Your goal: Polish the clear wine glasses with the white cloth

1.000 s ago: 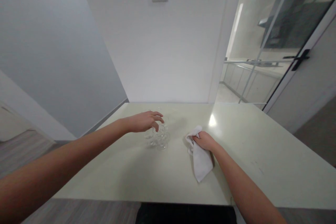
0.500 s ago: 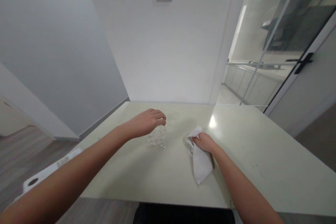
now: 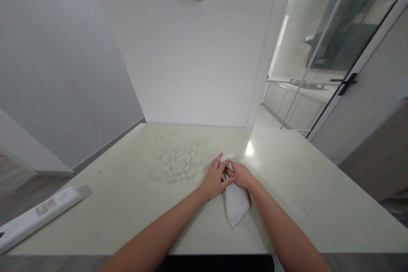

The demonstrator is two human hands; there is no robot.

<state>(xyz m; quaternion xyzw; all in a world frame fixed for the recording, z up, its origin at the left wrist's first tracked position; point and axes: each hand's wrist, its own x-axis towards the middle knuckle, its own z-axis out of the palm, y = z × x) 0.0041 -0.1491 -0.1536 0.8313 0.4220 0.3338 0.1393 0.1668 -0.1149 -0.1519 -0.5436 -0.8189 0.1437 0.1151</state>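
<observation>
My right hand grips a white cloth whose loose end hangs down to a point on the tabletop. From the other side my left hand meets it, thumb and fingers closing around the upper part of the same cloth; the two hands touch. Folds and fingers hide whatever may lie inside the cloth. Left of my hands, several small clear stemmed glasses stand upright in a tight cluster. Their outlines overlap, so single glasses are hard to tell apart.
The pale glossy table reaches to a white wall at the back. A long white plastic object with a hole at its end lies at the left edge. On the right stands a glazed door with a black handle.
My left hand has moved from above the glasses, right and toward me, to the cloth. The right hand keeps its hold on the cloth. The camera view has shifted slightly.
</observation>
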